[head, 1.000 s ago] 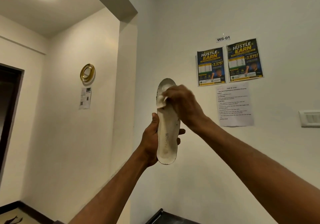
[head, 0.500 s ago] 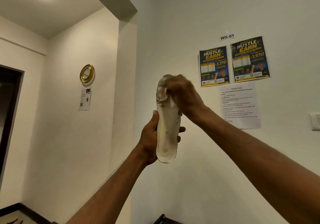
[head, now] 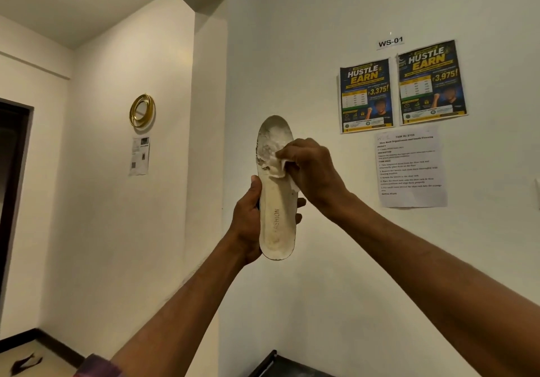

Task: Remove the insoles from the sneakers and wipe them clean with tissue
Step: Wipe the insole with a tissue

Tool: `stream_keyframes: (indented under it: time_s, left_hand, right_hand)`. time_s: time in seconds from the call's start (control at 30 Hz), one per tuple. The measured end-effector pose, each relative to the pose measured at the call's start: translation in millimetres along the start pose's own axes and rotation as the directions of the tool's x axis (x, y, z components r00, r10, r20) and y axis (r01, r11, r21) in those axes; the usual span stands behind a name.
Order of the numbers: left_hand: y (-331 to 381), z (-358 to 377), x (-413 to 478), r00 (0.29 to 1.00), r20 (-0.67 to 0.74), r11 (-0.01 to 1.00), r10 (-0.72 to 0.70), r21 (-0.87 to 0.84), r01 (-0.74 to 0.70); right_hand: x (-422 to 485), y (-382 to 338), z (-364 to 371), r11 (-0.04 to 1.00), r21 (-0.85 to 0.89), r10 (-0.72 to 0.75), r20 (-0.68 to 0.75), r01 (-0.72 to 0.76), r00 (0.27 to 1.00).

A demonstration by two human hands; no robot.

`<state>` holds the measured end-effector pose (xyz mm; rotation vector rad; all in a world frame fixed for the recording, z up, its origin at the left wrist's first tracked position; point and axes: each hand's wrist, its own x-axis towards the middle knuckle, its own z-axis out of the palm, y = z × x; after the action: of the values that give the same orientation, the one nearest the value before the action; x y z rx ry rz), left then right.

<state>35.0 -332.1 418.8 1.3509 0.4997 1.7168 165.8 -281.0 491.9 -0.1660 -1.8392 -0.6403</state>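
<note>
A worn white insole [head: 276, 222] stands upright in front of me, toe end up, with grey wear marks near the toe and the word FASHION near the heel. My left hand [head: 248, 222] grips its lower half from the left, thumb on the front edge and fingertips showing at the right edge. My right hand [head: 314, 172] holds a crumpled white tissue [head: 280, 166] and presses it against the insole's upper middle. No sneakers are in view.
A white wall is close behind the insole, with two dark posters [head: 401, 87] and a printed sheet [head: 410, 167] on it. A dark rack corner [head: 277, 363] shows at the bottom. A dark doorway [head: 11, 172] lies at the far left.
My right hand with the tissue has slid down from the toe end to the insole's upper middle, so the toe area now shows. The left hand keeps its grip.
</note>
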Motion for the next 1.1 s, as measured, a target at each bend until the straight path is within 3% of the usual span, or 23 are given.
stream_keyframes:
  time_s: [0.13, 0.23, 0.27, 0.37, 0.5, 0.6, 0.73, 0.87, 0.97, 1.1]
  left_hand:
    - [-0.1, -2.5, 9.3, 1.000, 0.003, 0.998, 0.028, -0.052, -0.028]
    - [3.0, -4.0, 15.5, 1.000, 0.015, 0.999, 0.014, -0.030, -0.014]
    - [2.8, -4.0, 17.5, 1.000, 0.014, 0.999, 0.020, -0.042, -0.019]
    - [2.2, -5.9, 23.7, 0.997, 0.001, 0.994, 0.080, -0.073, -0.080]
    - [2.7, -7.8, 28.9, 0.998, -0.018, 0.995, 0.055, -0.078, -0.057]
    - [-0.3, -13.4, 33.3, 0.996, -0.033, 0.991, 0.083, -0.102, -0.086]
    - [-6.3, -16.8, 34.0, 0.999, -0.040, 0.996, 0.031, -0.082, -0.034]
    - [-12.2, -18.3, 37.2, 0.997, -0.044, 0.991, 0.069, -0.115, -0.074]
    - [-12.4, -15.0, 40.0, 0.998, -0.040, 0.994, 0.038, -0.102, -0.042]
    - [-15.4, -15.8, 44.4, 0.995, -0.062, 0.988, 0.078, -0.127, -0.085]
  right_hand:
    - [-5.4, -4.0, 13.1, 0.989, 0.003, -0.146, 0.100, 0.147, 0.984]
    - [-0.3, 4.7, 12.4, 0.998, 0.060, 0.020, -0.035, -0.018, 0.999]
    - [1.6, 4.4, 12.8, 0.998, 0.060, 0.016, -0.035, -0.014, 0.999]
    - [0.9, -1.6, 20.0, 0.983, 0.008, -0.181, 0.076, 0.181, 0.980]
    - [-2.9, 7.2, 22.5, 0.998, 0.064, -0.010, -0.015, 0.011, 1.000]
    - [-10.6, 1.6, 30.9, 0.985, 0.056, -0.169, 0.115, 0.164, 0.979]
    - [-9.5, 17.3, 30.3, 0.994, 0.091, 0.056, -0.026, -0.053, 0.998]
    - [-17.9, 8.4, 37.6, 0.989, 0.060, -0.140, 0.127, 0.133, 0.982]
    - [-16.7, 21.8, 33.9, 0.997, 0.071, 0.029, 0.001, -0.029, 1.000]
    - [-25.7, 12.9, 36.4, 0.985, 0.053, -0.168, 0.166, 0.162, 0.972]
